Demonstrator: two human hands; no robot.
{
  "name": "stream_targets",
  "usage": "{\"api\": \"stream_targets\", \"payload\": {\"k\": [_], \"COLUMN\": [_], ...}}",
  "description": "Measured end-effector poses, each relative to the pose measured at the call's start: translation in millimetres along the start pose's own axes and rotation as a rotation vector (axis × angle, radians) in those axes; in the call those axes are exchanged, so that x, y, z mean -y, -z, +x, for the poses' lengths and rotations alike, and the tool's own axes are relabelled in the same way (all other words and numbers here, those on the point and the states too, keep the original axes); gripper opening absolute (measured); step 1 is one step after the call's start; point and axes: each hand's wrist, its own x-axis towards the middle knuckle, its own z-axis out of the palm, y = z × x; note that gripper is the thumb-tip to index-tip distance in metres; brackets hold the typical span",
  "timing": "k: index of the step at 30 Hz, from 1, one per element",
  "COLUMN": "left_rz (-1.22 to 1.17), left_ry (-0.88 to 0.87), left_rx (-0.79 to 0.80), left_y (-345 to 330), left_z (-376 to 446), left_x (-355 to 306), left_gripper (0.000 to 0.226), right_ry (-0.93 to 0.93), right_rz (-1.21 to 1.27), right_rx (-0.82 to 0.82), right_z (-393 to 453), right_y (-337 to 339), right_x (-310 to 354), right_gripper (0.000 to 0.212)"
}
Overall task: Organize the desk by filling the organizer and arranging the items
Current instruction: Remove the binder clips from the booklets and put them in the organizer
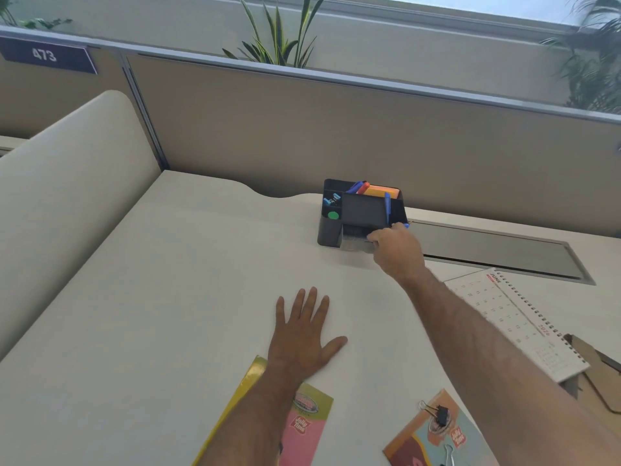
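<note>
Your right hand is extended to the desk organizer, which stands at the far edge of the desk against the partition. The fingers are curled at the small drawer in the organizer's base, which stands partly out; whether they pinch the drawer front or only touch it cannot be determined, as the knuckles hide the contact. Your left hand lies flat on the desk, fingers spread and straight, holding nothing. Risk: the organizer is light and loaded high with pens and sticky notes, so a push on the drawer may slide the whole unit toward the partition or tilt it. Brace the body if it shifts. Risk: the binder clips near you remain loose on a card; a drawer shut now would leave them unfiled. The calendar lies just beside your right forearm and may be swept aside on withdrawal.
</note>
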Motion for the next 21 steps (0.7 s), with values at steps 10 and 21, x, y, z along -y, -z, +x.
{"api": "stream_targets", "payload": {"k": [10,21], "left_rz": [-0.007,0.022], "left_ry": [0.003,0.014], "left_rx": [-0.031,-0.053], "left_y": [0,-4], "left_z": [-1,-1], "left_x": [0,0], "left_gripper": [0.085,0.086], "right_ry": [-0.146,-0.234], "right_rz": [0.386,0.418], "right_rx": [-0.024,0.467], "right_z": [-60,-225], "right_y": [3,-4], "right_x": [-28,-79], "right_gripper": [0.014,0.03]}}
